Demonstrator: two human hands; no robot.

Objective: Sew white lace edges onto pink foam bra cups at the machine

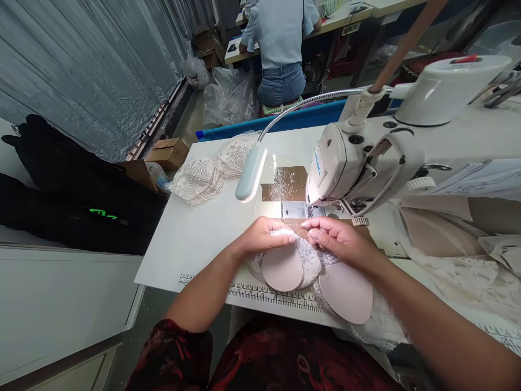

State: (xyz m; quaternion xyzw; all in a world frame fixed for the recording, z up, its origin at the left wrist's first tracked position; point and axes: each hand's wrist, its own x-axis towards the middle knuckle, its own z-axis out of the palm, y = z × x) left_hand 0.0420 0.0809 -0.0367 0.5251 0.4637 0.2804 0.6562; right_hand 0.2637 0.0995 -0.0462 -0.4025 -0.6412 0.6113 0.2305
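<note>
My left hand is closed, thumb on top, on the edge of a white lace bra with pale, smooth cups. My right hand is closed in a pinch just to the right, its fingertips close to the left ones. A thin strand shows between the two hands; what the right fingertips grip is too small to make out. The second cup hangs toward the table's front edge below my right wrist. Just beyond my hands is the needle area of a white sewing machine.
A lamp on a bendable neck hangs over the white table. Lace bra pieces lie at the far left, more lace and beige cups at the right. A ruler strip runs along the front. A person sits beyond.
</note>
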